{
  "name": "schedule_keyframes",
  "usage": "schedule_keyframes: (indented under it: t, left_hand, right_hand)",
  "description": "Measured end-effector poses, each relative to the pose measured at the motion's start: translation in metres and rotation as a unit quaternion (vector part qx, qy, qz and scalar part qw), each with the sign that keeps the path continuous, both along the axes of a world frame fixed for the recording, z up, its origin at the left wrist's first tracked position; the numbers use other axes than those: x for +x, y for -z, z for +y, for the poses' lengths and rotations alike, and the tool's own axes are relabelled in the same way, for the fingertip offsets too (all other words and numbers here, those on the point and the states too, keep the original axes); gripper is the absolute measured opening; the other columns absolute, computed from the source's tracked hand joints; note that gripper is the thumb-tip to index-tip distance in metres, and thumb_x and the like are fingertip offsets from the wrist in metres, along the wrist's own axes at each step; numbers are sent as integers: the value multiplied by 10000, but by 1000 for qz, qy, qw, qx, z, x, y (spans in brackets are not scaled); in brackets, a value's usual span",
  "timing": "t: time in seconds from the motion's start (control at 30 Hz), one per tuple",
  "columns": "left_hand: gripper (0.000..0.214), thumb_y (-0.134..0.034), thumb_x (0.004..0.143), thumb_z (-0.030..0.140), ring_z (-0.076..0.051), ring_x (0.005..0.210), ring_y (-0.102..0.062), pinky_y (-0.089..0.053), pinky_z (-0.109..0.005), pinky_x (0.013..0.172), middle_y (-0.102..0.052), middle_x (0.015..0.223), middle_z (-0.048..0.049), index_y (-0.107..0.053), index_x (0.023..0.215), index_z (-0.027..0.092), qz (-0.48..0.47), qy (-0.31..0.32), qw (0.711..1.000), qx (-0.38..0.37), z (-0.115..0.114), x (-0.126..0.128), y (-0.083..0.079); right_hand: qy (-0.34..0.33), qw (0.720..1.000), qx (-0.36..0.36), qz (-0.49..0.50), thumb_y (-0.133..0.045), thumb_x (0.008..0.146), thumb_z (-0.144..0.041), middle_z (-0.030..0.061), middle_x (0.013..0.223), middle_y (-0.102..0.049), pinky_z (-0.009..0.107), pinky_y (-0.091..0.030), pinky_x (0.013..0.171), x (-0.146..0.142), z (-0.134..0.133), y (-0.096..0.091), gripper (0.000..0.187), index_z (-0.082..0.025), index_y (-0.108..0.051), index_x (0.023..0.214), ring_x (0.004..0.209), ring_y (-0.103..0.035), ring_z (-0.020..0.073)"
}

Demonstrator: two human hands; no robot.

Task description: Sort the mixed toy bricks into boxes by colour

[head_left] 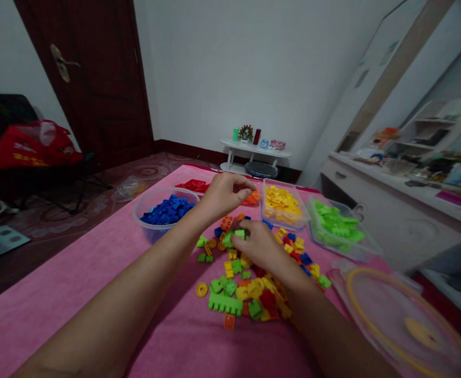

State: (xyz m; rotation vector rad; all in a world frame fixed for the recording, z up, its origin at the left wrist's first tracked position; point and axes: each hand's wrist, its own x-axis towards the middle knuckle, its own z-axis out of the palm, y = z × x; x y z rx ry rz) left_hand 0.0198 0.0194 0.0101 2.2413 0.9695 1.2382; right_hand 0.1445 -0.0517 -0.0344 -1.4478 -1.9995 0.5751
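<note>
A heap of mixed plastic building bricks (249, 286) in green, yellow, red, orange and blue lies on the pink cloth (76, 283). My right hand (259, 247) rests on the heap, fingers curled around a small green brick (238, 233). Farther back, my left hand (224, 194) is raised with its fingers pinched together; what they hold I cannot make out. It hovers by a tub of orange bricks (253, 198).
Sorted tubs stand along the back: blue bricks (167, 210), red bricks (194, 185), yellow bricks (283, 205), green bricks (338, 223). A clear lid with a yellow ring (403, 315) lies at the right. A white desk (391, 210) stands beyond the edge.
</note>
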Motion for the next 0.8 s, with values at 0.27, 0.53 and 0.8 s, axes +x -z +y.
schedule_keyframes:
  t: [0.27, 0.53, 0.8]
  left_hand:
    - [240, -531, 739, 212, -148, 757, -643, -507, -242, 668, -713, 851, -51, -714, 888, 167, -17, -2, 1000, -15, 1, 0, 3]
    - [227, -548, 729, 217, -153, 755, -645, -518, -254, 684, -714, 853, -55, -715, 874, 166, -27, 3, 999, -27, 1, 3, 6]
    - [230, -545, 726, 221, -153, 750, -648, -521, -264, 708, -712, 836, -51, -715, 869, 161, -28, 6, 999, -26, 4, 4, 9]
  right_hand:
    - [192, 747, -23, 636, -510, 623, -169, -21, 687, -559, 126, -221, 317, 98, 23, -40, 144, -181, -492, 766, 422, -407, 37]
    - [408, 786, -54, 461, -410, 749, -176, -28, 519, -466, 181, -307, 360, 230, 45, -35, 80, -185, -451, 681, 416, -452, 93]
    - [454, 869, -16, 196, -517, 774, -362, 68, 552, -618, 278, -409, 576, 267, 33, -37, 307, -154, -608, 567, 538, -559, 150]
